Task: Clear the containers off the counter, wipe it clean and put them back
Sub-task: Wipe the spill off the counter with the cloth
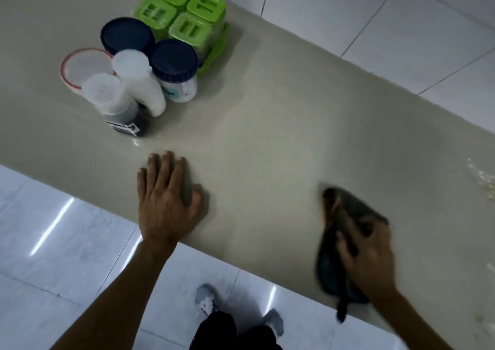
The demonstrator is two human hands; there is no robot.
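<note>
The right hand point(372, 256) and the dark cloth point(348, 205) under it, at lower right, are smeared by motion blur. The fingers cover the cloth's middle, so its folds cannot be told. The counter point(267, 135) runs out of frame at the left, top and right edges. At upper left, the label point(124, 129) on the dark bottle point(134, 118) is too small to read. That bottle and a white bottle point(142, 87) hide part of the red-rimmed container point(80, 65).

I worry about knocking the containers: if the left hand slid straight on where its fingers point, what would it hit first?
Probably the clear-capped plastic bottle of dark contents, nearest ahead of the left hand; the tall white plastic bottle beside it is almost as close. Depth is unclear.
</note>
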